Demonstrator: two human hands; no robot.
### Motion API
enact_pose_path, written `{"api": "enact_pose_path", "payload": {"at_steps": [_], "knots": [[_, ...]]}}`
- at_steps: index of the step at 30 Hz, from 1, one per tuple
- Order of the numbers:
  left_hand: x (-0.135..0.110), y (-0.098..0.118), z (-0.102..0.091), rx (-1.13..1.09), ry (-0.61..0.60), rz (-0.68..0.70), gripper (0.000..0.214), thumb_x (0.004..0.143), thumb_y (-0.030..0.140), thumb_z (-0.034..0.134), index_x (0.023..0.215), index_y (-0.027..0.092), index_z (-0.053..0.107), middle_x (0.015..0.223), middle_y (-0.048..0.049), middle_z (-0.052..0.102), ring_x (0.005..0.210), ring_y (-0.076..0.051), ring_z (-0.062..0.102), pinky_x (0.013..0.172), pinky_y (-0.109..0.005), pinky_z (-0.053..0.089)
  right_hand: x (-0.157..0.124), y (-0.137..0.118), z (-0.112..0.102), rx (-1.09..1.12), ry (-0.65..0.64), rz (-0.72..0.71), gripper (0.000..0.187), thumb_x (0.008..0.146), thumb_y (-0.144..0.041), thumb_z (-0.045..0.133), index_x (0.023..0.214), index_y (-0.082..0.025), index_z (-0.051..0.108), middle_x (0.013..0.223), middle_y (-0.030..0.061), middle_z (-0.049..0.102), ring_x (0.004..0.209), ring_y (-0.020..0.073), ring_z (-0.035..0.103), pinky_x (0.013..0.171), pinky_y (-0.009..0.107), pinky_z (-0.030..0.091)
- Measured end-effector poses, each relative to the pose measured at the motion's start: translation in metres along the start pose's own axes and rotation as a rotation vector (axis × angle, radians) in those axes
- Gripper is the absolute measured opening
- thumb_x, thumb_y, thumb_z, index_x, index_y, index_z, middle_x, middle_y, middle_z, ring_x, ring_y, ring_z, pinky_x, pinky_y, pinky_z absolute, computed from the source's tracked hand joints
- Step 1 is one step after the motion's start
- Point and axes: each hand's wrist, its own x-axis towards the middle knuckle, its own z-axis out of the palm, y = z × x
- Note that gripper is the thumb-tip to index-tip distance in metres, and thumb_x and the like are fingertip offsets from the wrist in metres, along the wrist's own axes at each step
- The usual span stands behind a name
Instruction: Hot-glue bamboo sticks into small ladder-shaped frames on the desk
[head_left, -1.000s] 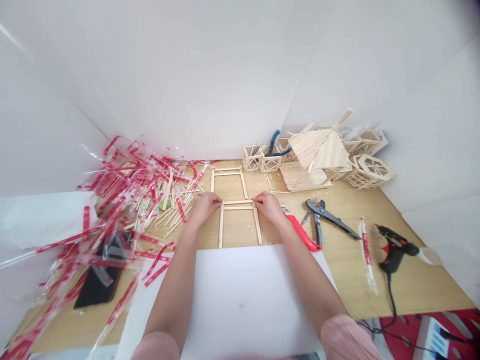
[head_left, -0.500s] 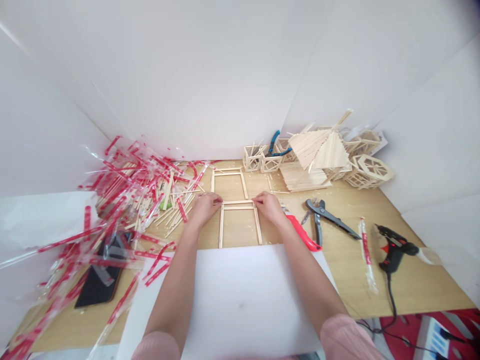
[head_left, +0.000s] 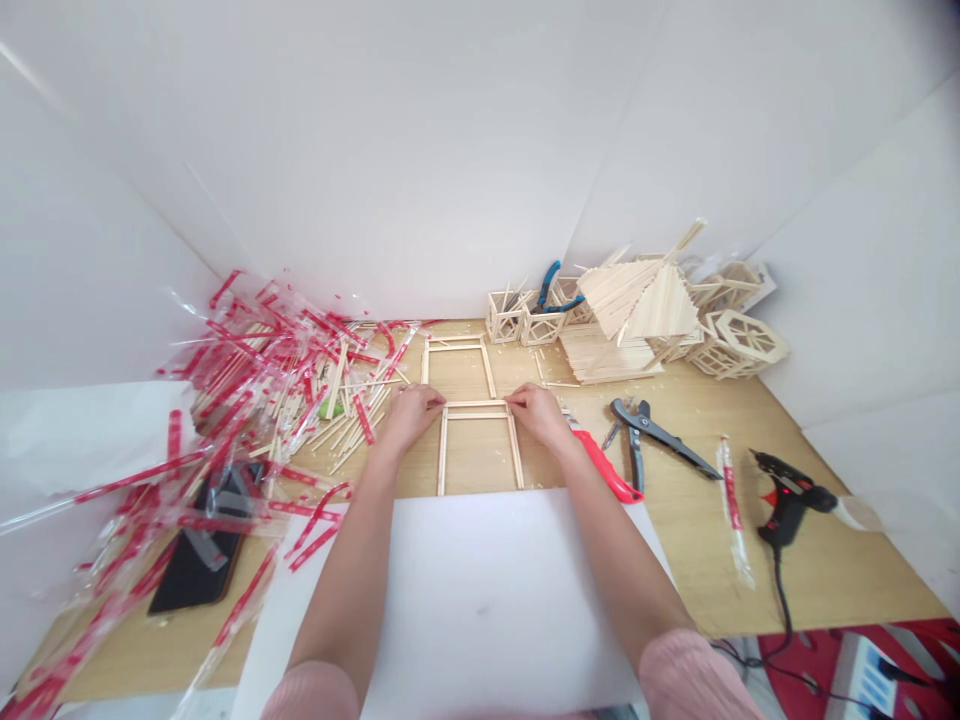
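Observation:
At the middle of the table lies a frame of thin wooden sticks (head_left: 443, 450), its near end meeting the white sheet. A short wooden stick (head_left: 476, 404) runs across the frame's far end, just beyond a crossbar. My left hand (head_left: 412, 415) pinches the stick's left end between closed fingertips. At the right end, my right hand (head_left: 537, 412) pinches the same stick. Behind it lies a second stick frame (head_left: 490, 370). Beside my right wrist is a red-handled tool (head_left: 606, 465), its front partly hidden by my arm.
White board (head_left: 480, 600) covers the near side. Loose sticks and red-striped wrappers (head_left: 247, 350) crowd the left, over a phone (head_left: 199, 560). To the right lie grey-handled cutters (head_left: 660, 435) and a corded glue gun (head_left: 787, 495). Stick-built models (head_left: 637, 300) stand at the back right.

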Motion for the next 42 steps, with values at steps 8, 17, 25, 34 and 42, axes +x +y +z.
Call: {"api": "enact_pose_path", "payload": {"at_steps": [8, 17, 25, 34, 42], "knots": [[0.0003, -0.0011, -0.0003, -0.016, -0.011, 0.006, 0.017, 0.083, 0.028, 0.052, 0.083, 0.021, 0.068, 0.09, -0.0044, 0.07, 0.09, -0.022, 0.06, 0.089, -0.037, 0.036, -0.0005, 0.0006, 0.0006, 0.006, 0.006, 0.002, 0.02, 0.083, -0.017, 0.056, 0.091, -0.019, 0.075, 0.092, 0.0056, 0.068, 0.082, 0.0138, 0.062, 0.078, 0.022, 0.043], [0.0001, -0.0006, -0.0007, -0.004, -0.019, 0.002, 0.018, 0.084, 0.029, 0.052, 0.084, 0.02, 0.067, 0.091, -0.005, 0.07, 0.091, -0.022, 0.06, 0.088, -0.037, 0.035, -0.0007, -0.002, -0.0011, -0.013, 0.003, -0.002, 0.021, 0.082, -0.016, 0.057, 0.093, -0.018, 0.074, 0.093, 0.0059, 0.068, 0.083, 0.0141, 0.062, 0.078, 0.022, 0.043], [-0.0003, -0.0002, -0.0004, -0.014, -0.001, 0.0, 0.017, 0.083, 0.029, 0.052, 0.082, 0.021, 0.067, 0.09, -0.0046, 0.07, 0.09, -0.022, 0.06, 0.089, -0.038, 0.034, -0.0013, -0.0029, -0.0018, -0.017, -0.008, 0.009, 0.021, 0.083, -0.017, 0.056, 0.094, -0.018, 0.074, 0.094, 0.0058, 0.068, 0.083, 0.0143, 0.062, 0.078, 0.022, 0.043], [0.0003, -0.0024, 0.0013, -0.005, -0.003, 0.015, 0.016, 0.083, 0.028, 0.053, 0.083, 0.021, 0.067, 0.09, -0.0042, 0.069, 0.091, -0.022, 0.059, 0.087, -0.037, 0.035, -0.0013, -0.0025, -0.0017, -0.031, -0.004, 0.001, 0.021, 0.083, -0.018, 0.056, 0.093, -0.019, 0.074, 0.095, 0.0058, 0.068, 0.084, 0.0144, 0.062, 0.078, 0.022, 0.043], [0.0005, 0.0016, -0.001, -0.004, -0.013, 0.002, 0.017, 0.084, 0.027, 0.051, 0.082, 0.021, 0.067, 0.09, -0.005, 0.07, 0.09, -0.022, 0.059, 0.089, -0.039, 0.033, -0.0009, 0.0008, 0.0, -0.013, 0.01, -0.012, 0.02, 0.083, -0.018, 0.057, 0.093, -0.018, 0.074, 0.092, 0.0052, 0.068, 0.082, 0.0143, 0.062, 0.077, 0.022, 0.043]]}}
